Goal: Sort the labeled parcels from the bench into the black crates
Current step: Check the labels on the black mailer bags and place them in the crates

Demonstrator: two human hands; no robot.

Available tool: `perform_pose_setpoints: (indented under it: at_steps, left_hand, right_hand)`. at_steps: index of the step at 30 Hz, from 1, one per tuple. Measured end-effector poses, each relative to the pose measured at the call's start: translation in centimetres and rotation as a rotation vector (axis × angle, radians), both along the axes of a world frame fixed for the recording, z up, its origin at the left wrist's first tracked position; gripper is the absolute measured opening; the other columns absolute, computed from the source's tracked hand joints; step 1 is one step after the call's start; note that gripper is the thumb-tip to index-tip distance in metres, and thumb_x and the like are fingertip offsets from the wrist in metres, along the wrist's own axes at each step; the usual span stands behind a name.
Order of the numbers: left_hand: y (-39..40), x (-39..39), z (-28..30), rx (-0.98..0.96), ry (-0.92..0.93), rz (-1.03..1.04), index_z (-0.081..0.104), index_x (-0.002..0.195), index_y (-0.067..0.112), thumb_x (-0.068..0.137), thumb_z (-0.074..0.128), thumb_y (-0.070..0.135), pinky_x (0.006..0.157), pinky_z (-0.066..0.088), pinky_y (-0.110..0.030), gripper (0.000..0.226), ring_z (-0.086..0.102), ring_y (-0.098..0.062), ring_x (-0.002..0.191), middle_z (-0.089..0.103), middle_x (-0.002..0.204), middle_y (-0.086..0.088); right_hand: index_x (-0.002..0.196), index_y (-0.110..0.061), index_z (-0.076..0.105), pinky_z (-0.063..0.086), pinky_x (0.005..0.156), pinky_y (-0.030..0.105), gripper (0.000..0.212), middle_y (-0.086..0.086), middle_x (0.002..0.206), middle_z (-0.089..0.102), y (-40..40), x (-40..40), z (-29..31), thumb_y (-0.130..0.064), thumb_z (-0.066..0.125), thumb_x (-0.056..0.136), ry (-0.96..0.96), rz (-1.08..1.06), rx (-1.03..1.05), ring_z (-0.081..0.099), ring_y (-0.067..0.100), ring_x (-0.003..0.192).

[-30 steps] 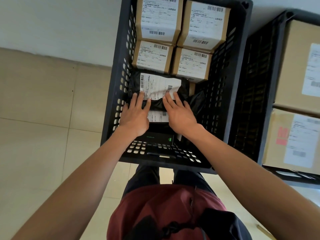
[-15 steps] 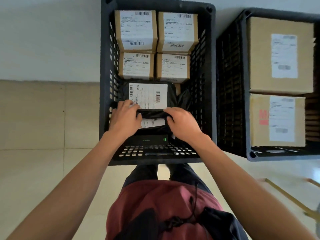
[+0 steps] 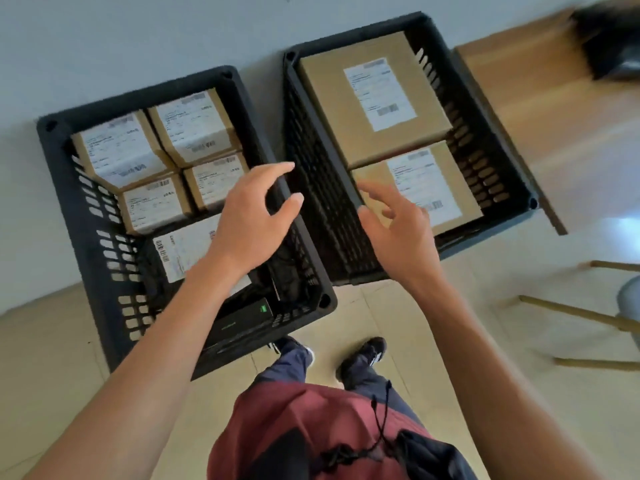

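Two black crates stand side by side on the floor. The left crate (image 3: 79,209) holds several small brown labeled boxes (image 3: 121,154) at its far end and a black bag parcel with a white label (image 3: 183,251) nearer me. The right crate (image 3: 311,188) holds two large brown labeled boxes (image 3: 374,98). My left hand (image 3: 252,216) hovers above the left crate's right wall, fingers loosely spread, holding nothing. My right hand (image 3: 398,230) hovers over the right crate's near end, fingers relaxed and empty.
A wooden bench (image 3: 540,98) runs at the upper right with a blurred black parcel (image 3: 613,43) on it. Thin wooden legs of a stool or chair (image 3: 581,313) stand at the right. A small black box with a green mark (image 3: 242,320) lies in the left crate's near end.
Both hands let go of the black bag parcel and lifted out of the left crate, moving right. The view swung right and tilted, bringing the bench into sight.
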State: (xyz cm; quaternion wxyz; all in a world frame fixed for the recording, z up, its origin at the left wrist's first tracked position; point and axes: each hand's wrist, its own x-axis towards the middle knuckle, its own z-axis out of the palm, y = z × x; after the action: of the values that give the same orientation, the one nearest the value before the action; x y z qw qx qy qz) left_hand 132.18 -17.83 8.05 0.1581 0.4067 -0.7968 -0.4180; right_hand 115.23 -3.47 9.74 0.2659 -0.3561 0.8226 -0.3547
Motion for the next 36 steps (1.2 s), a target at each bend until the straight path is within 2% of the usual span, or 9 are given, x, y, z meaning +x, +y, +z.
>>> perform_pose_setpoints:
  at_steps: [5,7,9,13,16,19,23,32,36]
  left_hand:
    - [4.8,-8.6,2.6,-0.030,0.003,-0.178,0.052,0.150,0.028,0.099,0.062,0.041,0.114,0.044,-0.048,0.053,0.046,-0.009,0.140,0.054,0.148,0.011]
    - [6.7,-11.4,3.2,-0.025,-0.016,-0.234,0.051,0.151,0.028,0.100,0.063,0.040,0.114,0.044,-0.047,0.054,0.048,-0.010,0.138,0.055,0.148,0.010]
    - [9.2,-14.7,3.7,-0.009,-0.036,-0.297,0.051,0.151,0.026,0.100,0.065,0.037,0.114,0.045,-0.044,0.054,0.053,-0.014,0.133,0.057,0.146,0.007]
    - [14.2,-20.9,4.8,-0.056,-0.053,-0.402,0.051,0.151,0.026,0.099,0.064,0.039,0.115,0.044,-0.049,0.055,0.048,-0.013,0.139,0.054,0.151,0.005]
    - [17.8,-25.1,5.6,-0.094,-0.071,-0.466,0.048,0.152,0.030,0.101,0.062,0.039,0.116,0.043,-0.044,0.054,0.048,-0.009,0.135,0.051,0.154,0.009]
    - [20.9,-28.9,6.1,-0.115,-0.058,-0.511,0.050,0.152,0.026,0.101,0.064,0.034,0.112,0.047,-0.046,0.053,0.056,-0.019,0.130,0.054,0.151,0.006]
    - [24.5,-33.6,5.9,-0.118,-0.041,-0.596,0.051,0.151,0.026,0.100,0.065,0.034,0.113,0.046,-0.041,0.054,0.049,-0.009,0.137,0.055,0.150,0.008]
    - [29.0,-42.4,5.7,-0.103,-0.041,-0.742,0.049,0.152,0.027,0.100,0.064,0.036,0.116,0.043,-0.047,0.055,0.046,-0.013,0.141,0.053,0.152,0.006]
    - [29.4,-47.2,5.4,-0.080,-0.028,-0.791,0.050,0.152,0.027,0.100,0.065,0.036,0.115,0.044,-0.046,0.055,0.047,-0.011,0.140,0.052,0.153,0.006]
  right_hand:
    - [0.141,-0.029,0.061,0.052,0.106,0.036,0.038,-0.018,0.137,0.061,6.9,-6.1,1.5,-0.026,0.063,0.103,0.029,-0.122,-0.051,0.060,0.005,0.120]
    - [0.144,-0.028,0.059,0.060,0.090,0.040,0.042,-0.008,0.142,0.063,9.6,-8.3,1.7,-0.023,0.064,0.102,0.041,-0.146,-0.054,0.068,0.012,0.101]
    - [0.145,-0.027,0.058,0.055,0.072,0.030,0.044,-0.005,0.134,0.067,12.8,-11.0,2.1,-0.022,0.065,0.102,0.061,-0.181,-0.064,0.060,0.001,0.078]
    - [0.146,-0.027,0.057,0.044,0.095,0.024,0.045,-0.009,0.143,0.061,18.8,-15.7,3.4,-0.022,0.064,0.102,0.070,-0.281,-0.051,0.052,0.000,0.116]
    - [0.145,-0.026,0.058,0.040,0.095,0.017,0.043,-0.017,0.137,0.059,23.0,-18.7,4.1,-0.020,0.063,0.103,0.067,-0.344,-0.052,0.045,-0.005,0.115]
    - [0.147,-0.027,0.056,0.041,0.102,0.027,0.045,-0.011,0.147,0.058,26.9,-21.4,4.2,-0.023,0.064,0.103,0.070,-0.410,-0.036,0.051,0.007,0.127]
    - [0.147,-0.029,0.056,0.042,0.115,0.041,0.045,-0.007,0.149,0.057,31.4,-24.5,4.4,-0.025,0.063,0.103,0.062,-0.482,-0.033,0.051,0.021,0.138]
    - [0.150,-0.026,0.053,0.038,0.115,0.038,0.048,-0.002,0.148,0.059,36.7,-30.7,5.1,-0.024,0.063,0.103,0.077,-0.630,0.011,0.048,0.022,0.140]
    - [0.150,-0.025,0.053,0.033,0.110,0.024,0.048,0.001,0.148,0.059,37.1,-33.9,4.8,-0.022,0.064,0.103,0.072,-0.664,0.036,0.047,0.018,0.141]
